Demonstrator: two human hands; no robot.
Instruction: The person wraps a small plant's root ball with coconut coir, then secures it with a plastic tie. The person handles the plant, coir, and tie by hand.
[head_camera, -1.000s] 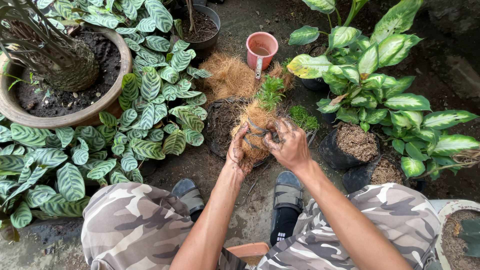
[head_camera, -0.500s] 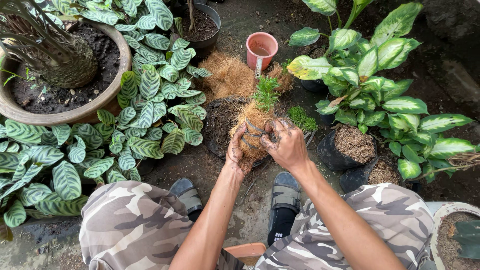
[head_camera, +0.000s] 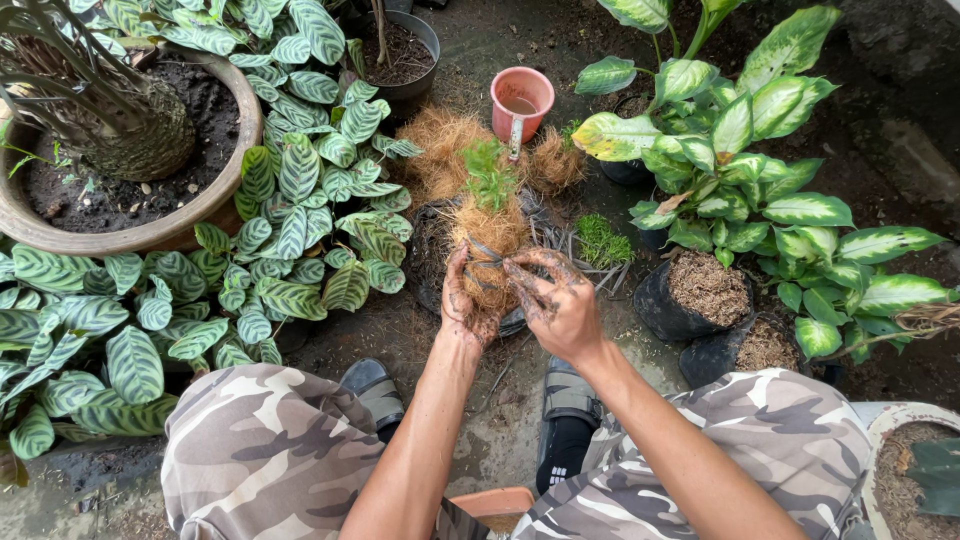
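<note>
Coconut-fibre ball (head_camera: 490, 250) with a small green fern-like plant (head_camera: 490, 175) sprouting from its top sits between both hands, held up over a black pot of soil (head_camera: 432, 250) on the ground. From my remote seat I see the left hand (head_camera: 465, 300) cupped around the lower left side of the ball, fingers curled against the fibre and smeared with dirt. The right hand (head_camera: 557, 300) presses on the right side, its fingertips (head_camera: 515, 268) pinching a thin dark cord (head_camera: 482, 250) that runs across the fibre. Just behind the ball lie loose heaps of brown coconut husk (head_camera: 440, 145), and a pink plastic mug (head_camera: 521, 100) stands beyond them. A tuft of moss-like green (head_camera: 603, 240) lies just right of the hands. Striped-leaf calathea plants (head_camera: 290, 190) crowd the left side beside a large clay pot (head_camera: 190, 215); variegated dieffenbachia (head_camera: 760, 150) fills the right, near two black grow bags (head_camera: 700, 300). My knees in camouflage trousers (head_camera: 270, 450) frame the bottom.
</note>
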